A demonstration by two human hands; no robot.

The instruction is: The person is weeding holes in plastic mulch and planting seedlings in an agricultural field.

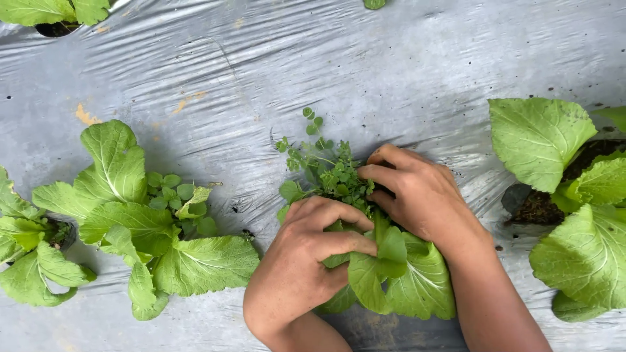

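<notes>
A young leafy green plant grows through a hole in the silver plastic mulch sheet. A clump of small-leaved weeds rises from the same hole, on its far side. My left hand curls its fingers over the plant's leaves and presses them toward me. My right hand reaches in from the right, fingers closed on the weed clump at its base. The hole and soil under my hands are hidden.
Another leafy plant with small weeds sits to the left, and one more at the left edge. A larger plant grows from a dark soil hole at the right. Leaves show at the top left.
</notes>
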